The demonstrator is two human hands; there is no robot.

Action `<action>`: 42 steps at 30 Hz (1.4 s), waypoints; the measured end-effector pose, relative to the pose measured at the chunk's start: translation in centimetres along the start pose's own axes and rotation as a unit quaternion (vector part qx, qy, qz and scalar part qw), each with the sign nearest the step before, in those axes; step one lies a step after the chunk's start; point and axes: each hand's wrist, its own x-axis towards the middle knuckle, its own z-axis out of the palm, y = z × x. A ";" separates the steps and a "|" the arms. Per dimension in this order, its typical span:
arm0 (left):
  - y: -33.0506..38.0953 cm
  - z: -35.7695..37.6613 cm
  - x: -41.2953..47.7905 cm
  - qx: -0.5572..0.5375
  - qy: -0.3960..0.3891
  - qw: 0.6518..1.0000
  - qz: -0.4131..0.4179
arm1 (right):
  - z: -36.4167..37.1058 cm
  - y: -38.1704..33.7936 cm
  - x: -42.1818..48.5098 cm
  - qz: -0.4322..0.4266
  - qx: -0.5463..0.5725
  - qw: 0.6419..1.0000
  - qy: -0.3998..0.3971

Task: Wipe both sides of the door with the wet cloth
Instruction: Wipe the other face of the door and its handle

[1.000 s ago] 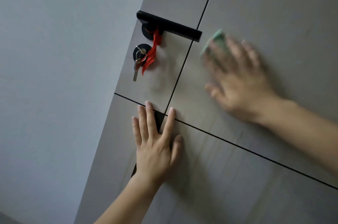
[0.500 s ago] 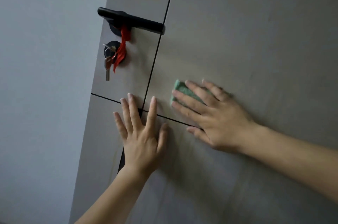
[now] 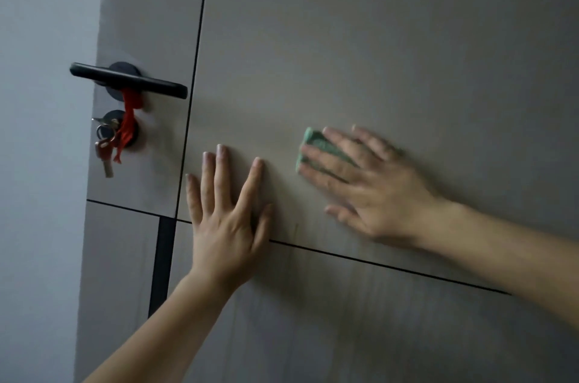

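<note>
Item: folded green wet cloth (image 3: 316, 147) — lay pinned flat against the grey wood-grain panelled door (image 3: 360, 47), on the large middle panel, well right of the lock side and just above the dark horizontal groove. Only its left end showed; the rest was hidden under the fingers.

Right hand (image 3: 366, 188): spread flat over the cloth, fingers together enough to press it to the panel rather than grip it; blurred, so finer detail could not be read.

Left hand (image 3: 225, 213): empty, fingers splayed and palm flat on the door just left of the cloth, straddling the groove — judged to be steadying the door.

Handling, as judged: the cloth looked soft, limp and light, likely to bunch or slide out if pressed by fingertips alone; best held under the whole palm, folded thick. Damp fabric on a smooth panel should glide easily. The door, stiff and hinged, would probably swing under pressure unless braced.

Adjacent fittings: black lever door handle (image 3: 128, 80) with a red tassel ribbon (image 3: 127, 126) hanging from it, and a bunch of keys in the round black lock (image 3: 105, 144) below — snag points for the cloth near that edge.

Remaining: the far side of the door was not in view
</note>
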 end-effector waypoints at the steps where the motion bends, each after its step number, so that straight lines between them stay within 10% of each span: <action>1: 0.1 0.0 0.0 0.001 0.002 1.000 0.000 | -0.3 2.2 0.8 0.053 0.002 0.999 0.013; 5: 0.7 0.0 0.1 -0.002 0.006 1.000 -0.011 | -2.3 8.1 5.3 0.262 0.033 0.964 0.025; 13: 1.1 -0.3 -0.4 0.007 -0.001 1.000 -0.014 | 0.6 -4.9 -3.2 0.018 0.022 1.000 -0.005; 19: 2.9 0.5 -0.9 0.024 -0.012 0.999 0.034 | -0.5 0.8 -5.1 0.299 0.041 0.953 0.020; 25: 4.3 1.5 -1.3 0.039 -0.027 0.997 0.063 | 1.3 -6.9 -10.4 0.074 0.035 0.996 -0.023; 31: 4.4 1.3 -1.3 0.051 -0.048 0.996 0.053 | 0.2 1.4 -10.9 0.353 0.052 0.933 0.032; 38: 8.0 1.3 -1.1 0.031 -0.055 0.994 0.095 | 1.4 -4.8 -15.6 0.110 0.041 0.993 -0.030; 42: 11.6 2.3 -0.9 0.012 -0.043 0.987 0.153 | 0.9 2.1 -16.1 0.295 0.031 0.955 0.009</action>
